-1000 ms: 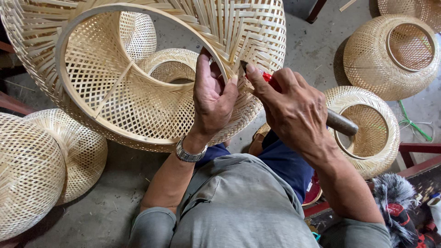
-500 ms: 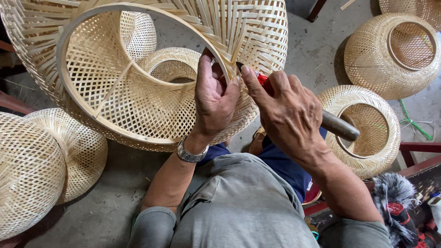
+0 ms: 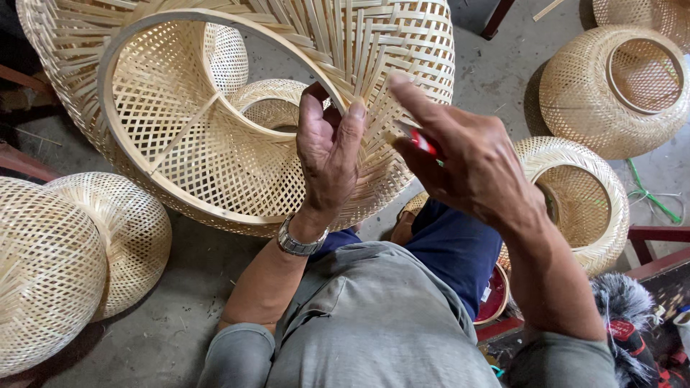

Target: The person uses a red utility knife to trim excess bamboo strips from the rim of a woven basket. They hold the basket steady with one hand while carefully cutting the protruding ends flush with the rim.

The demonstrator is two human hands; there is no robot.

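A large woven bamboo basket (image 3: 180, 144) lies tilted on my lap, its round rim facing me. My left hand (image 3: 327, 154), with a metal watch on the wrist, grips the basket's rim and the loose bamboo strips beside it. My right hand (image 3: 467, 165) is closed around a tool with a red part (image 3: 424, 142), its tip against the weave just right of my left fingers. The rest of the tool is hidden under my hand.
Several other woven bamboo baskets lie on the concrete floor: two at the left (image 3: 65, 259), one by my right arm (image 3: 575, 194), another at the top right (image 3: 618, 90). A green cord (image 3: 650, 197) lies at the right. A red stool edge (image 3: 658, 262) is near my right elbow.
My right hand has shifted up and left along the weave, and the tool's metal handle is no longer visible. My left hand keeps its grip on the rim.
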